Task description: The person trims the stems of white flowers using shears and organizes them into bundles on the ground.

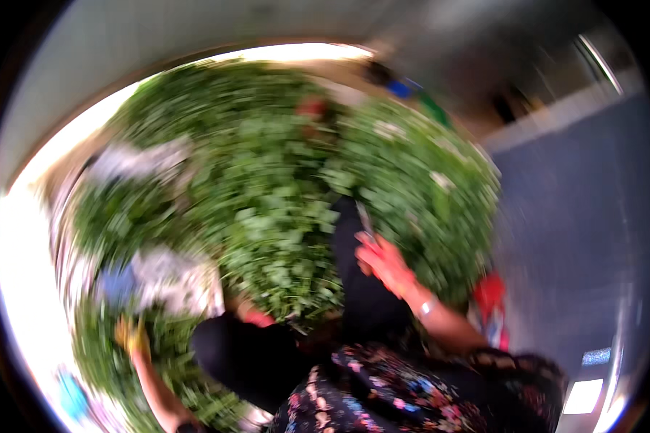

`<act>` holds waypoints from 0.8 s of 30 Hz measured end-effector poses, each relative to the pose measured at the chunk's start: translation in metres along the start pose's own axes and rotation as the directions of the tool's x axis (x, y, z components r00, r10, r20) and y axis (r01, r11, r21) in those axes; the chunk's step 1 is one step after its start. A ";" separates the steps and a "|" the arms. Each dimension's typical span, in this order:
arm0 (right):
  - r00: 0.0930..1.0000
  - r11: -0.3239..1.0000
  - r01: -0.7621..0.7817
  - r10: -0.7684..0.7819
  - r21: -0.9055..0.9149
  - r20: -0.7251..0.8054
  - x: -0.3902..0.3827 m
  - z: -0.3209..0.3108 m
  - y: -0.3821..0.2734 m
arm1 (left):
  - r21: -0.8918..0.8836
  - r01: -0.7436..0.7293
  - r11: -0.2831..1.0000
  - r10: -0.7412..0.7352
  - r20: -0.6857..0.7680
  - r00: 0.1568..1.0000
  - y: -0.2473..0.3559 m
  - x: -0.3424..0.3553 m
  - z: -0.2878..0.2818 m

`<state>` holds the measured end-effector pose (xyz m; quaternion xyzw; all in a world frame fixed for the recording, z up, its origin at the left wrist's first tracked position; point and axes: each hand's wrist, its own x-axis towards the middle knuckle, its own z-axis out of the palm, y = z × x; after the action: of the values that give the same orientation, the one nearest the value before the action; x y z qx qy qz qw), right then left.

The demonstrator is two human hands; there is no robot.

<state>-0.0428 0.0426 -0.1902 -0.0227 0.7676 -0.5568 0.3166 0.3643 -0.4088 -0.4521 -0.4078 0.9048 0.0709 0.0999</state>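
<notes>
My right hand (386, 265), in a red-orange glove, is closed round a thin metal-bladed tool (365, 220) pointing away from me over my dark-clad leg. Blur hides the tool's exact kind. Off to the left, my left hand (132, 337) wears a yellowish glove and rests at the edge of a small pile of leafy greens (97, 335). Its fingers look stretched out, though smeared, and I make out nothing in them. Straight ahead and between my legs spreads a large heap of leafy green stems (267, 202).
Pale cloth or sacking (177, 278) lies among the greens on the left, with another whitish bundle (141, 159) beyond. Right of the heap are a red object (490, 292) and grey floor (563, 216). A pale wall (195, 29) curves along the back.
</notes>
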 end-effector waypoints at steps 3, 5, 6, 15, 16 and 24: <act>0.966 1.000 0.021 -0.017 0.012 -0.259 0.006 -0.064 0.000 | 0.238 0.258 0.937 -0.322 0.290 0.901 -0.002 0.003 0.003; 0.918 0.993 0.030 0.018 0.113 -0.395 0.013 -0.114 0.032 | 0.235 0.304 0.923 -0.371 0.347 0.861 0.006 0.007 -0.012; 0.850 0.992 0.043 0.025 0.116 -0.526 -0.002 -0.127 0.025 | 0.224 0.288 0.931 -0.350 0.332 0.876 0.007 0.010 -0.017; 0.603 0.982 0.184 -0.149 -0.045 -0.784 0.008 -0.269 0.100 | 0.103 0.194 0.976 -0.194 -0.010 0.981 0.057 0.004 -0.111; 0.614 0.977 0.144 -0.215 -0.160 -0.759 0.018 -0.272 0.110 | 0.104 0.184 0.977 -0.182 -0.032 0.983 0.068 0.000 -0.122; 0.769 0.836 0.021 -0.364 -0.549 -0.525 0.060 -0.226 0.126 | -0.234 -0.225 0.946 0.136 -0.344 0.929 0.178 0.009 -0.238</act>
<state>-0.1665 0.2568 -0.2865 -0.0070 0.9403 -0.3393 -0.0274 0.1952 -0.3481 -0.2146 -0.3377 0.9247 0.1344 -0.1129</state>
